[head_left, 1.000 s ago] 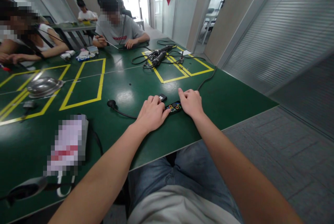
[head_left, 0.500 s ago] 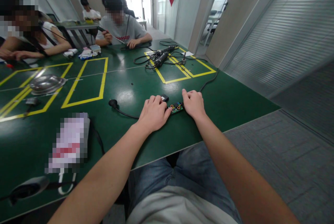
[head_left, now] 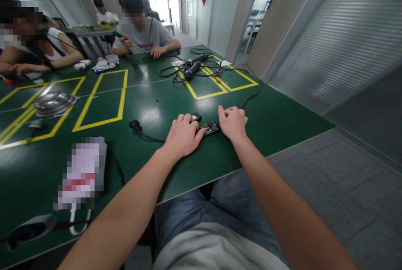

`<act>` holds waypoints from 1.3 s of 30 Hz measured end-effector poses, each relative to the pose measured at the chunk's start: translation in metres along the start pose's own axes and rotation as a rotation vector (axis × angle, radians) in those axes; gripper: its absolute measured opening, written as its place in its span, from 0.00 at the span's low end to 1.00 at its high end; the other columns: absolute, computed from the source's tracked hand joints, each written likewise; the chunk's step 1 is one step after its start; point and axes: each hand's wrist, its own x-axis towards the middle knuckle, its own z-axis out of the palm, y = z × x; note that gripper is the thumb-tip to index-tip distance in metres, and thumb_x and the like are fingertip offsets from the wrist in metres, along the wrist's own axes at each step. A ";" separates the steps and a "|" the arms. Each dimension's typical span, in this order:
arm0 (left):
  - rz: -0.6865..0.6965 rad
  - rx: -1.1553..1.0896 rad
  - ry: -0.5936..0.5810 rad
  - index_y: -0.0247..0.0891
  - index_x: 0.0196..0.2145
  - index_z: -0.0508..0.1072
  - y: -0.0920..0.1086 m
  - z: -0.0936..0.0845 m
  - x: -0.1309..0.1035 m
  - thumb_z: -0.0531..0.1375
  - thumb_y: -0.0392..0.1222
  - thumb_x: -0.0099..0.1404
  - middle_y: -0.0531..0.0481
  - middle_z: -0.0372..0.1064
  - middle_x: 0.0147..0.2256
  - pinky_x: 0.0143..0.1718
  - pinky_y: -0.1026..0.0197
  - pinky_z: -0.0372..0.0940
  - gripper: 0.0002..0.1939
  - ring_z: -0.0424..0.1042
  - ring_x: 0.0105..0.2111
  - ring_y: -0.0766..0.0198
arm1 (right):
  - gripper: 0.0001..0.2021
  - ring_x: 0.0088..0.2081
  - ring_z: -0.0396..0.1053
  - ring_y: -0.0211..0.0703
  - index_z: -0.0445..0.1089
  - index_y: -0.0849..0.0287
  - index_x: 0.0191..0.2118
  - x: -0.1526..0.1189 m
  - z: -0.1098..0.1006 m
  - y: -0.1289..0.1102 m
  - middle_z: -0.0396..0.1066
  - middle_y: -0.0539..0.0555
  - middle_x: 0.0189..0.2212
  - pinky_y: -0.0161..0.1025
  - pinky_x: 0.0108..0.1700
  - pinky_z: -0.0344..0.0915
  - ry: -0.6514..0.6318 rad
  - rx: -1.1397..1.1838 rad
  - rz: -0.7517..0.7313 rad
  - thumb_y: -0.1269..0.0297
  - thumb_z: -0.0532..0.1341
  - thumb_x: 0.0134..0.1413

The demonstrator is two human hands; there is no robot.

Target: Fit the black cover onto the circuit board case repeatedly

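Observation:
A small green circuit board [head_left: 211, 128] with copper-ringed coils and other parts lies near the table's front edge, between my two hands. My left hand [head_left: 183, 135] is closed on its left end, the thumb along the near side. At the right end, my right hand [head_left: 233, 122] is curled with fingers bent, gripping the board's end, which it hides. Just beyond my left fingertips is a black ribbed piece [head_left: 197, 116] with a white marking. A black plug [head_left: 134, 125] lies to the left, its cord running under my left hand. Another dark cable [head_left: 252, 96] leads away behind my right hand.
The green table [head_left: 276, 115] bears yellow tape rectangles. Black corded tools [head_left: 192, 70] lie tangled at the back. A phone-like device [head_left: 82, 169], partly blurred out, and a shiny metal bowl-like thing [head_left: 55, 102] sit left. Across the table, a person [head_left: 138, 35] holds a long thin tool.
The view has shifted slightly, so everything sits a little further left. My hands stay at the board's two ends; the board shows a slightly different tilt.

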 end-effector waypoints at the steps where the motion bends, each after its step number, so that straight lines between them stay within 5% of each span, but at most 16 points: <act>1: 0.002 -0.006 0.003 0.39 0.40 0.81 0.000 0.000 0.000 0.54 0.52 0.81 0.39 0.71 0.49 0.56 0.42 0.67 0.20 0.67 0.52 0.46 | 0.30 0.56 0.65 0.64 0.83 0.56 0.32 0.000 0.001 0.000 0.76 0.66 0.51 0.63 0.61 0.60 0.009 0.004 0.004 0.47 0.50 0.74; 15: 0.010 -0.016 -0.017 0.38 0.41 0.84 -0.003 0.000 -0.001 0.55 0.47 0.79 0.39 0.71 0.49 0.56 0.43 0.68 0.19 0.66 0.53 0.46 | 0.20 0.56 0.62 0.63 0.81 0.57 0.29 0.000 0.004 -0.002 0.73 0.66 0.53 0.62 0.60 0.58 0.013 -0.054 0.063 0.54 0.58 0.67; 28: 0.027 0.014 -0.021 0.37 0.42 0.84 0.000 -0.001 -0.002 0.52 0.47 0.81 0.37 0.71 0.50 0.54 0.41 0.68 0.21 0.66 0.52 0.45 | 0.29 0.58 0.63 0.62 0.84 0.52 0.31 0.000 0.005 0.003 0.77 0.62 0.53 0.63 0.62 0.56 -0.060 -0.008 -0.122 0.47 0.51 0.75; 39: -0.083 0.032 0.015 0.36 0.46 0.82 -0.005 0.001 0.001 0.52 0.48 0.81 0.36 0.71 0.50 0.55 0.41 0.68 0.20 0.66 0.53 0.44 | 0.25 0.59 0.65 0.62 0.85 0.51 0.32 -0.002 0.003 0.002 0.76 0.60 0.56 0.61 0.61 0.59 -0.128 -0.061 -0.197 0.50 0.55 0.74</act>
